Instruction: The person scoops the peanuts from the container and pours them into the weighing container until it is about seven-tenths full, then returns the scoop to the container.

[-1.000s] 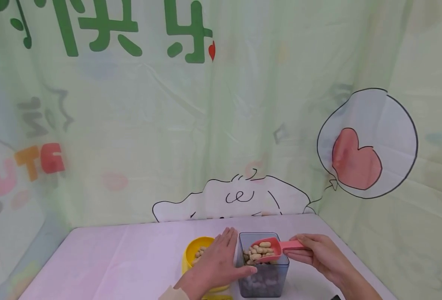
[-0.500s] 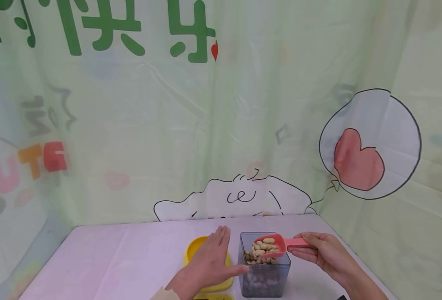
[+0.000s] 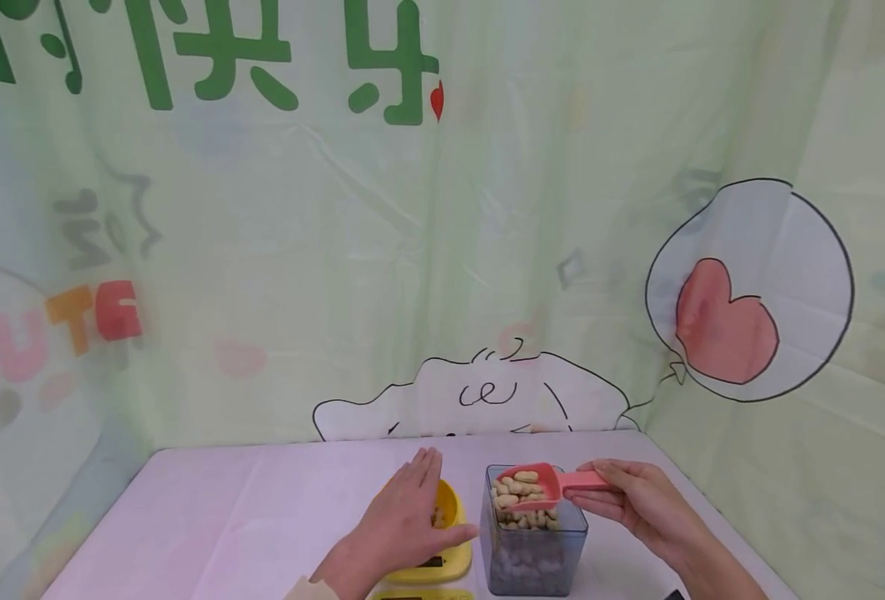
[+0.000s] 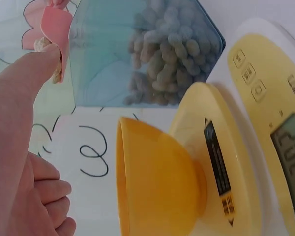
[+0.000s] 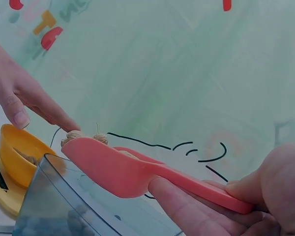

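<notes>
My right hand [image 3: 641, 500] grips the handle of a pink scoop [image 5: 113, 169] loaded with peanuts [image 3: 521, 487]. The scoop is raised over the rim of a clear bluish bin [image 3: 535, 558], which holds more peanuts [image 4: 167, 54]. My left hand [image 3: 393, 521], fingers straight and thumb spread, hovers over a yellow bowl [image 4: 157, 182] and partly hides it in the head view. Some peanuts [image 5: 25, 156] lie in that bowl. It stands on a yellow kitchen scale [image 4: 236, 162], whose lit display [image 4: 291, 162] shows in the left wrist view.
A pale pink tabletop [image 3: 262, 517] spreads around the scale and bin. A printed curtain [image 3: 300, 250] hangs behind and at both sides. A small dark object [image 3: 675, 595] shows at the bottom edge near my right forearm.
My left hand has shifted left, so the bowl's right side and more of the scale show. The loaded scoop has dipped, then moved left toward the bowl, still over the bin.
</notes>
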{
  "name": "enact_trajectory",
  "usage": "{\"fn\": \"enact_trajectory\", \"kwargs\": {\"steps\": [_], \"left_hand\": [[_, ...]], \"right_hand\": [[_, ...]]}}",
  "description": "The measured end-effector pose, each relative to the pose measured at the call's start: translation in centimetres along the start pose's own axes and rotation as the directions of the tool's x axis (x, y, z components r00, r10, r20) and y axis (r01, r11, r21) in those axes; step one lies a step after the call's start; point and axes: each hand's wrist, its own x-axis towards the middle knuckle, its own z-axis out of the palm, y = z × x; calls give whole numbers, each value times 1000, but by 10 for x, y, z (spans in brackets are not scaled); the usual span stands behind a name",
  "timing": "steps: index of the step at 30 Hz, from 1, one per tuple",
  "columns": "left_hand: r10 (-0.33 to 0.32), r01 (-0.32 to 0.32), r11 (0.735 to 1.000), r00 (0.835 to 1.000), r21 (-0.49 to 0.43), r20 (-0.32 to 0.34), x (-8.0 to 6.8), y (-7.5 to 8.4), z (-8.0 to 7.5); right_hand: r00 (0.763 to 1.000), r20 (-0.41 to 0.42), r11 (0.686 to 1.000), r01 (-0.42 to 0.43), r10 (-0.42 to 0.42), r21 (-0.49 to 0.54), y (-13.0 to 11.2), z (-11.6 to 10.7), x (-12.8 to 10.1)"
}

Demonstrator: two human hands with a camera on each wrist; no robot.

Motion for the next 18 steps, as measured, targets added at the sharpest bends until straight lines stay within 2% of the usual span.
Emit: {"fn": "enact_trajectory", "kwargs": {"steps": [11, 18], "left_hand": [[-64, 64, 997, 998, -38, -7, -9, -23, -4], [-93, 92, 995, 996, -27, -15, -15, -33, -1]], "right_hand": [[1000, 5, 1000, 5, -5, -14, 0, 23, 14], [998, -56, 999, -6, 5, -32, 4, 43, 24]]}}
